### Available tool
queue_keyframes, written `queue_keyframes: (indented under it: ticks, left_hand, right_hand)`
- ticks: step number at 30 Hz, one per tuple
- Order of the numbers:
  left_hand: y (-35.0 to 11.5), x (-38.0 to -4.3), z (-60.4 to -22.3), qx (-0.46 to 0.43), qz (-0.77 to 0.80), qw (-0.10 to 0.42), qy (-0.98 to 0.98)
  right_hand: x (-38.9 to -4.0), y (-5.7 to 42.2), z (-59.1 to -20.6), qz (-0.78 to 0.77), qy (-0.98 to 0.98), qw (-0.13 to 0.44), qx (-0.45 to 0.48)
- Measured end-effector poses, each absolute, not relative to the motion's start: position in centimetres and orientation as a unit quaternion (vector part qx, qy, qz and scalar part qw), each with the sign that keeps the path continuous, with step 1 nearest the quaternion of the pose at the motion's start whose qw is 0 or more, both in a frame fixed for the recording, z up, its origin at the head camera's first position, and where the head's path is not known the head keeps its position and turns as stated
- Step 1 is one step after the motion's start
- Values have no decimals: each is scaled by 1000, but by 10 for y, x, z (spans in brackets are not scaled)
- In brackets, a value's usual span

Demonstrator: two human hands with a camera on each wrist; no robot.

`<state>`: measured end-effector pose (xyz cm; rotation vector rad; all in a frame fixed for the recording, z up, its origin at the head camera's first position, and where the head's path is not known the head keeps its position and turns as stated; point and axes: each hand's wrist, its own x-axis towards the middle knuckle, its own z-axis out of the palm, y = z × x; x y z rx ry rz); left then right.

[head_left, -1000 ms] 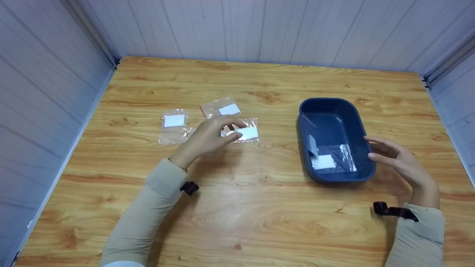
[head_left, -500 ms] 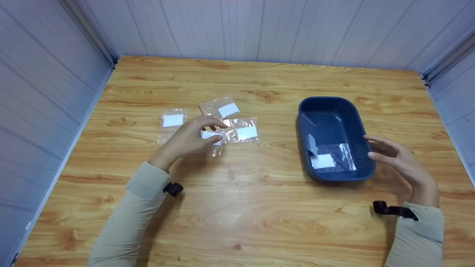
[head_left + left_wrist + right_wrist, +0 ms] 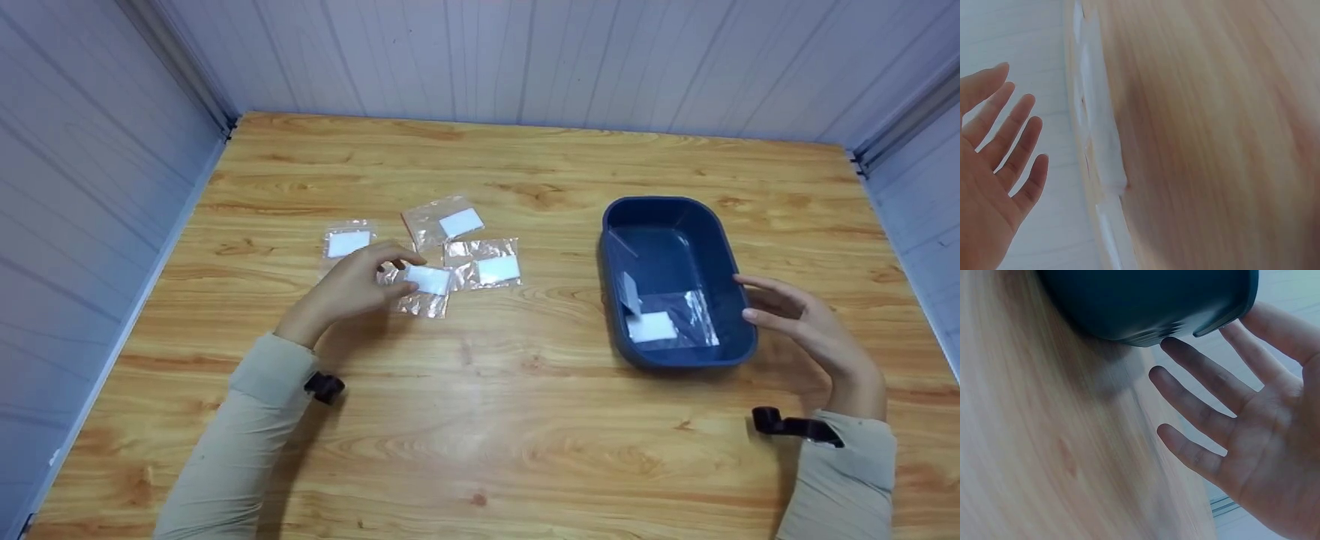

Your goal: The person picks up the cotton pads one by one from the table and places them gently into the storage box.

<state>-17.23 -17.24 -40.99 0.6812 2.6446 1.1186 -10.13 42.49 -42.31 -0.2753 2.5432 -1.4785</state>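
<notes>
My left hand (image 3: pixel 349 289) hovers with loosely bent fingers over a clear plastic bag (image 3: pixel 429 281) that has a white rectangle in it. In the left wrist view the hand (image 3: pixel 996 152) holds nothing and stands apart from the bags (image 3: pixel 1100 112). Close by lie a bag to the right (image 3: pixel 499 268), one behind (image 3: pixel 461 223) and one to the left (image 3: pixel 349 244), partly covered by the hand. My right hand (image 3: pixel 814 334) rests its fingertips against the right rim of a dark blue bin (image 3: pixel 739 349); the right wrist view has its fingers (image 3: pixel 1202 410) extended and spread.
Inside the bin a clear bag with a white rectangle (image 3: pixel 651 327) lies flat, and another white piece (image 3: pixel 630 294) leans at the left wall. The wood-grain table (image 3: pixel 480 435) is bounded by pale panels (image 3: pixel 487 60) behind and at both sides.
My left hand has moved left and slightly down from the right-hand bag to over the front middle bag, uncovering both. The right hand and the bin have stayed in place.
</notes>
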Motion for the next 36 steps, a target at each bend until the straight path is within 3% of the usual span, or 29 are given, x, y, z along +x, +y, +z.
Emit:
queue_keyframes:
  ticks: [36]
  left_hand:
    - [-208, -183, -430, 265, 288, 135, 910]
  right_hand:
    - [-102, 424, -423, -500, 856, 96, -87]
